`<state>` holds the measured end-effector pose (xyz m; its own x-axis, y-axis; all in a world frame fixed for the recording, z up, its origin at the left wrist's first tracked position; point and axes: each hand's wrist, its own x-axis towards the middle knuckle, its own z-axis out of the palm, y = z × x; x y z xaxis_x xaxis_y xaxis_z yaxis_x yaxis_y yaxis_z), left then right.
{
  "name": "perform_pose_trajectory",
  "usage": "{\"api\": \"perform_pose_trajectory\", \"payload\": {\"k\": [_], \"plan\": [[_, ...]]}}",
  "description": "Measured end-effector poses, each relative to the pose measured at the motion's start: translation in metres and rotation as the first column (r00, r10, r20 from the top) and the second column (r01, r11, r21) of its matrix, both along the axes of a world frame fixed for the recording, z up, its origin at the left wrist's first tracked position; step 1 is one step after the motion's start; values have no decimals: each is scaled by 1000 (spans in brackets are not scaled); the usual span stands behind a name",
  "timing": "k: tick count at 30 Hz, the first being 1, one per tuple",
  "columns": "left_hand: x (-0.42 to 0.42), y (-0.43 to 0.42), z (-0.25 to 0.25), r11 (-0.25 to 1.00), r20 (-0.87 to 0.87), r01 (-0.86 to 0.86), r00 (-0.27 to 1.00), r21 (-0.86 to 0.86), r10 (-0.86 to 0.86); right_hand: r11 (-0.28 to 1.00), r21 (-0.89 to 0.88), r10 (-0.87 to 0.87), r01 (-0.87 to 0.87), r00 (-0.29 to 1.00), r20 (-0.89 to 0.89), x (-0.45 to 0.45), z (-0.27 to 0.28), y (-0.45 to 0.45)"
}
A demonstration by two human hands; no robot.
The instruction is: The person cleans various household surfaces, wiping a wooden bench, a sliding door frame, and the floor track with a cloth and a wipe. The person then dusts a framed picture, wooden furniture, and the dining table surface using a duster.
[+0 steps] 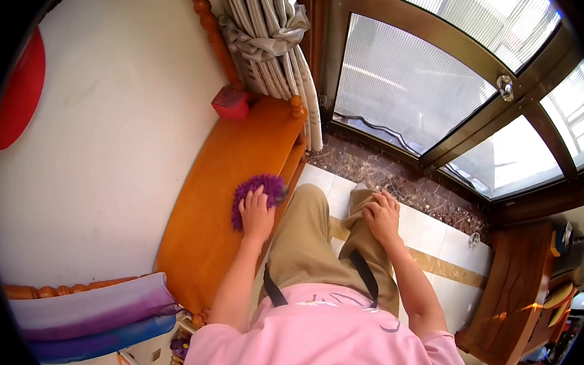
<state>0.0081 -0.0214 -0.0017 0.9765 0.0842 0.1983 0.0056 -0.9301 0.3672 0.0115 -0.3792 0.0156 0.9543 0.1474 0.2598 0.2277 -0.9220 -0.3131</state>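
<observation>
My left hand [257,216] rests on a shaggy purple chenille duster [263,182], its fingers curled over the strands. The duster lies on the glossy orange-brown wooden surface [204,210], close to the edge nearest my legs. A small greyish part shows at the duster's right side; I cannot make out what it is. On my right knee, over the khaki trousers [300,248], lies my right hand [382,217] with its fingers spread and nothing in it.
A red box [230,103] stands at the wooden surface's far end. Beyond it hangs a tied grey curtain [268,45] beside a glazed door [412,77]. Purple and blue cloth [94,312] drapes over a rail at left. A wooden cabinet [509,290] stands at right.
</observation>
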Motion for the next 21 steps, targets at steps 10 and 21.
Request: {"api": "perform_pose_trajectory", "payload": {"k": [10,21], "plan": [[-56,84,-4,991,25,-126,992,-33,127,996,83,-45,41,998,54,-9,6,-17],[8,7,-5,998,32,50,998,-24,-49,996,82,-31,25,997,66,0,1,-4]]}}
